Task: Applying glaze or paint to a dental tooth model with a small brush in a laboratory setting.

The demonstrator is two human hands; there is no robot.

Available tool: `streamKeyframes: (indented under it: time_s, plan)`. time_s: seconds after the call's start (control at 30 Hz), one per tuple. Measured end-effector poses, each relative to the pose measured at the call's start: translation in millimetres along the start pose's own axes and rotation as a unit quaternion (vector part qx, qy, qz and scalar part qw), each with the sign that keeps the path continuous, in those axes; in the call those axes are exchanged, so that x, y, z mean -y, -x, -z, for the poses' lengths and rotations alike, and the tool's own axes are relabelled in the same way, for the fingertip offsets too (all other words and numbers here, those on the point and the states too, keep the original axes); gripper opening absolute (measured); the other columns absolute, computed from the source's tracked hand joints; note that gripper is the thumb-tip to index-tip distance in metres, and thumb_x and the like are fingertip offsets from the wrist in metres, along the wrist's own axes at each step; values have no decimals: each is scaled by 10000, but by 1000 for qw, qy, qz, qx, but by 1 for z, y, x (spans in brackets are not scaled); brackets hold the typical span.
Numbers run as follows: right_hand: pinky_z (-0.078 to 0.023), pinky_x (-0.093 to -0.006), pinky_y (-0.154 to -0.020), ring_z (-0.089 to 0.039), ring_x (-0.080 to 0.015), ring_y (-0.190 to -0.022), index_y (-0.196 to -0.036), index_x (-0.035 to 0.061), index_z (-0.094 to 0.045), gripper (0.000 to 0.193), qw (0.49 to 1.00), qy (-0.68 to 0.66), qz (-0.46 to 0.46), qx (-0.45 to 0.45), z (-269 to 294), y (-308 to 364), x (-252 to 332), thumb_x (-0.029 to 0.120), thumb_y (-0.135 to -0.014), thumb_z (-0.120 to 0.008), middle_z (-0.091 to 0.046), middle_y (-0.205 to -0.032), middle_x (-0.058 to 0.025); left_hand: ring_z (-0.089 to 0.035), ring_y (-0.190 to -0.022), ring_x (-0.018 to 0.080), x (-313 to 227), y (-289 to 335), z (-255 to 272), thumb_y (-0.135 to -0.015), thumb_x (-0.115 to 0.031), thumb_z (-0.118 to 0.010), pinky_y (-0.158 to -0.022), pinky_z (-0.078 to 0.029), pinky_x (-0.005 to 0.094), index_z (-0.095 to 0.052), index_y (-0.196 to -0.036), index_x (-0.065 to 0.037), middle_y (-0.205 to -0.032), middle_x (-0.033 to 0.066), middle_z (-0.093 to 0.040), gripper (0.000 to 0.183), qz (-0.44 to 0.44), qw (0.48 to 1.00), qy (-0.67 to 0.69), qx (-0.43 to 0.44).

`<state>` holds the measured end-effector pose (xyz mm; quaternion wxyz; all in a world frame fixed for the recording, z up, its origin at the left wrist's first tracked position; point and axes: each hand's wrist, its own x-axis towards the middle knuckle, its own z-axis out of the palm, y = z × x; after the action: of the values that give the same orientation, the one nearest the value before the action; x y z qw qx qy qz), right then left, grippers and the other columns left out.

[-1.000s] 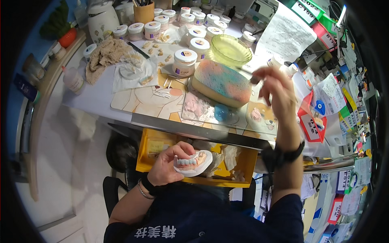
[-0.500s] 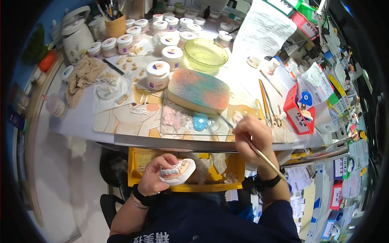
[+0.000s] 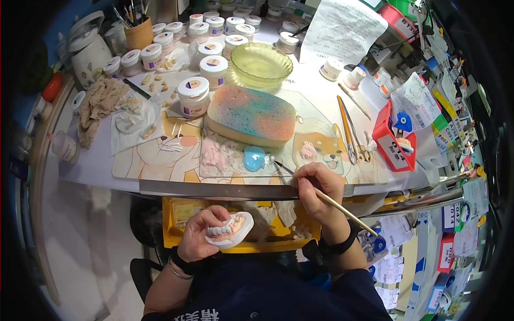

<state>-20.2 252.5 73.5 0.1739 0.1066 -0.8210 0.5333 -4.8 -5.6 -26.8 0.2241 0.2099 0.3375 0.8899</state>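
Note:
My left hand (image 3: 201,235) is closed around a dental model (image 3: 231,234) with a white base, pinkish gums and a row of pale grey-white teeth. It is held over the open yellow drawer. Between the fingers of my right hand (image 3: 322,190) is a long slim brush (image 3: 342,210). Its dark tip reaches the clear, glossy patch beside a blue blob of paste (image 3: 254,159) on a glass mixing slab (image 3: 225,172). Pink-white paste (image 3: 215,155) lies left of the blue. Behind the slab sits a multicoloured sponge (image 3: 250,116).
White-lidded jars (image 3: 193,96) and a yellow-green glass bowl (image 3: 262,65) stand farther back. A red tray (image 3: 395,138), tweezers and other brushes lie at the right. The yellow drawer (image 3: 257,247) juts out below the desk edge. A crumpled cloth (image 3: 99,112) rests at the left.
My right hand has moved left and slightly down, bringing the brush tip to the slab beside the blue paste. My left hand keeps the dental model; the whole view has shifted a little.

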Motion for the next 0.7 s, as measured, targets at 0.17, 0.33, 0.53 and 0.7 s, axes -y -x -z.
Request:
streamKeyframes:
  time_s: [0.17,0.33,0.53,0.7]
  plan:
    - [-399,-181,-540,-500,-44,-586,-873,-42,-584,105,999,32,15,15,-1,-1,-2,-50,-811,-499,-597,-709,-35,-514,-1086,181,2,-1,-1,-623,-5,-671,-979,-408,316,-554,-991,-40,-1134,106,-473,387,0,1000,7,4]
    - [-428,-197,-550,-539,-70,-587,-893,-38,-598,126,999,40,27,0,-4,4,1,-42,-796,-518,-609,-722,-61,-513,-1086,181,1,-1,-1,-630,22,-653,-982,-404,322,-557,-985,-40,-1145,102,-477,372,-5,1000,-20,-6]
    - [-528,-306,-696,-613,-238,-676,-876,-6,-629,256,983,-12,158,89,-15,22,24,-14,-627,-568,-592,-804,-134,-511,-1081,163,-2,-2,-2,-630,46,-635,-985,-383,312,-564,-970,-46,-1143,93,-493,359,18,999,-16,-25]
    - [-525,-427,-895,-607,-245,-723,-781,19,-601,183,970,-92,141,173,-33,39,31,-49,-612,-580,-543,-804,-118,-510,-1060,154,-3,-4,-5,-619,28,-642,-972,-382,299,-569,-965,-49,-1133,86,-493,361,27,999,-16,-8]
